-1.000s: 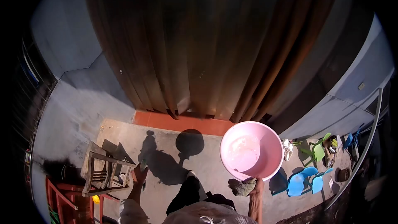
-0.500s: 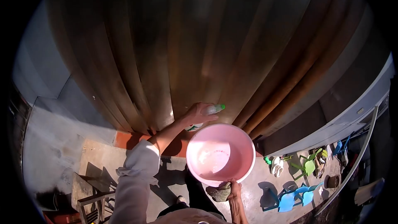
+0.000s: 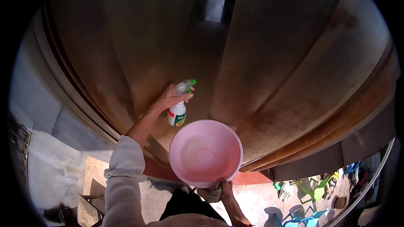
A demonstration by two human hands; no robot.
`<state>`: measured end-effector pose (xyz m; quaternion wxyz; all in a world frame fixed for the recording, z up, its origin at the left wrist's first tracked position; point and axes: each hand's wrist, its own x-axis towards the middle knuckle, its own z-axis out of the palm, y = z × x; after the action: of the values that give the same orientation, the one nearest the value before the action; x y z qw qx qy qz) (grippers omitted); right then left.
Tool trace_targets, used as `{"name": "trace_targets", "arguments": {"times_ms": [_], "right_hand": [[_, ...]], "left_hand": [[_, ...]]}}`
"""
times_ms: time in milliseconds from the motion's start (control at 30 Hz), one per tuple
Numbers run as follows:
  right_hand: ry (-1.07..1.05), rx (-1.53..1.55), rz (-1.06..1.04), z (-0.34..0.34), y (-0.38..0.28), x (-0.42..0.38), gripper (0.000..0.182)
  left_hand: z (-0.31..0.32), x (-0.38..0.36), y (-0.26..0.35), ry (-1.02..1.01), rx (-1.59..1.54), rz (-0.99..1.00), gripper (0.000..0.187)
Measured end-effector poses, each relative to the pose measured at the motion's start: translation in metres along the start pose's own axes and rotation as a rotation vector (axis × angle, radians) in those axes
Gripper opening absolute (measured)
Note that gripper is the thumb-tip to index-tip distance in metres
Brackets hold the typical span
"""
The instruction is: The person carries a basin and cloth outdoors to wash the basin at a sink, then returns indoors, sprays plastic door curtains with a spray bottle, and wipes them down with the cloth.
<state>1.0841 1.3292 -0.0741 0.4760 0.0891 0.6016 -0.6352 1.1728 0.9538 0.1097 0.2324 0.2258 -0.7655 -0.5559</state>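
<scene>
And here's the one piece of print on show: a label (image 3: pixel 176 118) on the white spray bottle (image 3: pixel 180 107), hanging just below the left hand (image 3: pixel 172 97), up and away from the right hand (image 3: pixel 225 188). Can we read it? No, the lettering is too small and too blurred to make out a single word, brand or number! The colours do come through: a patch of red near the top on one side, a dark green field, small pale marks across it, and a curved sweep of orange and lighter green low down.
</scene>
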Motion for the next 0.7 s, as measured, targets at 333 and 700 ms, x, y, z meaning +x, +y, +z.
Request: {"name": "trace_targets", "arguments": {"times_ms": [333, 700], "right_hand": [[0.054, 0.161, -0.118, 0.049, -0.038, 0.180, 0.035], [0.350, 0.285, -0.190, 0.066, -0.058, 0.290, 0.013]], "left_hand": [[-0.090, -0.020, -0.053, 0.558, -0.053, -0.051, 0.049], [-0.078, -0.045, -0.121, 0.972, 0.123, 0.004, 0.060]]}}
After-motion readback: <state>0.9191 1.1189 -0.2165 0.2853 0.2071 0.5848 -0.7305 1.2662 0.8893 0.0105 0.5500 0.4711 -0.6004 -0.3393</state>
